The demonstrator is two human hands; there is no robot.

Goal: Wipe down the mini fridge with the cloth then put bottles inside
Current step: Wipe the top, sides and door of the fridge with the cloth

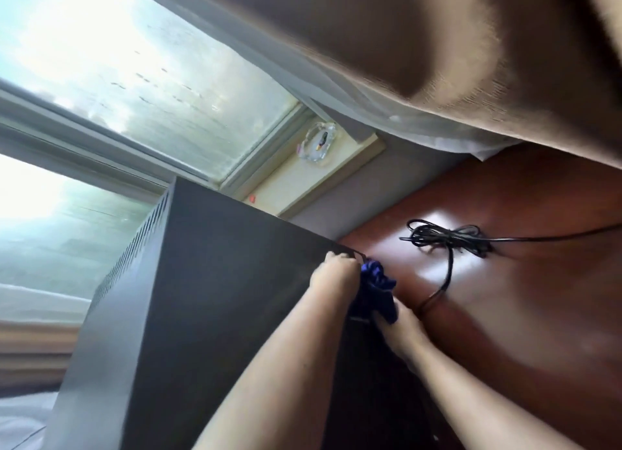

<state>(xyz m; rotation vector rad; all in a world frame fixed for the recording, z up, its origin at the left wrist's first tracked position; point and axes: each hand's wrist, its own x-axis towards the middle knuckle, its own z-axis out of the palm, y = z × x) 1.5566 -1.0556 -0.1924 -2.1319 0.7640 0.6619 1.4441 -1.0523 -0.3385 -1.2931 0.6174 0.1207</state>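
The dark grey mini fridge (208, 298) fills the lower left of the tilted head view, with vent slots along its far edge. A bunched blue cloth (373, 283) sits at the fridge's near corner. My left hand (336, 274) is curled in a fist over that corner edge, and the cloth comes out of it. My right hand (399, 325) is just below, its fingers under the cloth's lower end and mostly hidden by it. No bottles are in view.
A coiled black power cable (444, 237) lies on the glossy reddish-brown wooden surface (521, 298) beside the fridge. A glass ashtray (318, 141) and a small orange item (251, 199) sit on the windowsill. White sheer and brown curtains (437, 46) hang beside the window.
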